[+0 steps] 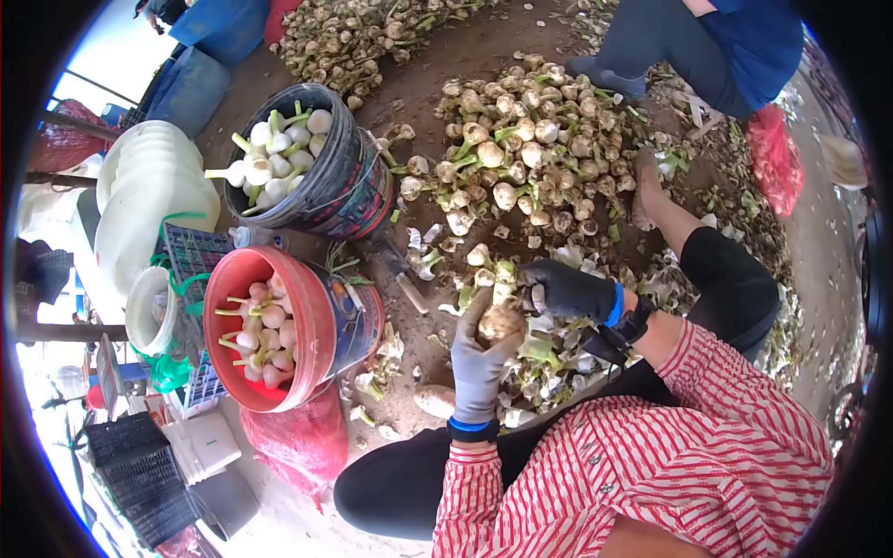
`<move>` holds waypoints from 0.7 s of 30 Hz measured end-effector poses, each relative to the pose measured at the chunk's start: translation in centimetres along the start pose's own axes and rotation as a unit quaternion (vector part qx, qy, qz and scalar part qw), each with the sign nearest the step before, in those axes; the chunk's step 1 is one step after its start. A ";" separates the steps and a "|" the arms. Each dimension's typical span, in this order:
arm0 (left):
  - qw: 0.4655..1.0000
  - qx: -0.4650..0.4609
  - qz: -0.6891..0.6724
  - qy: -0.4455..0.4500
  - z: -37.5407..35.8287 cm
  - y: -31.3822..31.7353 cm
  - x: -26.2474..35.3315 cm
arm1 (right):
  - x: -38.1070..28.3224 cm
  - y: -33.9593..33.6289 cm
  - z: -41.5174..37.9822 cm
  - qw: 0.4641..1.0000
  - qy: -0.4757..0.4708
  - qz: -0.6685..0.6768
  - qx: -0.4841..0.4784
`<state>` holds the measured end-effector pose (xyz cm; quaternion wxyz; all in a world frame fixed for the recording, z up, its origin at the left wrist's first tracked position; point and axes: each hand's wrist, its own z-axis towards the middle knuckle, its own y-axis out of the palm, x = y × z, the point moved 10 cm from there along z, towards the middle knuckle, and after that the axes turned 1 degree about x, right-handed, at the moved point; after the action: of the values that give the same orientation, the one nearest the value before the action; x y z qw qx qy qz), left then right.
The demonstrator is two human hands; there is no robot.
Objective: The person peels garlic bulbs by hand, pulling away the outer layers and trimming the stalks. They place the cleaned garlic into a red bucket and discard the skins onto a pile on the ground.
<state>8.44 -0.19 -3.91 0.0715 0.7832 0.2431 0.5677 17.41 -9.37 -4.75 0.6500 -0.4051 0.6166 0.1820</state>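
Note:
My left hand (479,358), in a light grey glove, is closed around an unpeeled garlic bulb (500,323) with brownish skin. Close against the bulb's right side is my right hand (572,293), in a dark glove, its fingers curled; whatever they may grip is hidden. Peeled-off husks and green leaves (549,358) lie under and around both hands. Just beyond them spreads a large heap of dirty garlic bulbs (530,139) with short green stems.
Cleaned white bulbs fill part of a black bucket (344,186) and a red bucket (226,298) at left. A trowel-like tool (409,288) lies near them. Another person's leg (642,42) is at upper right. A pink mesh sack (302,442) sits below the red bucket.

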 end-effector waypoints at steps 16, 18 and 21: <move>0.944 -0.064 -0.305 -0.108 1.8 -0.5 -4.3 | 0.3 -0.1 0.5 0.987 -0.035 0.071 0.139; 0.995 0.065 -0.073 -0.027 2.1 -2.6 -3.0 | -0.2 -0.6 0.2 0.985 -0.030 0.053 0.158; 0.997 0.071 0.026 0.030 1.2 -2.0 0.6 | -1.5 -1.5 -0.1 0.988 -0.041 0.008 0.146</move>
<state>9.04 2.05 -4.60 -0.0065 0.7746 0.2650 0.5742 18.19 -10.01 -2.87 0.7258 -0.2928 0.6124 0.1115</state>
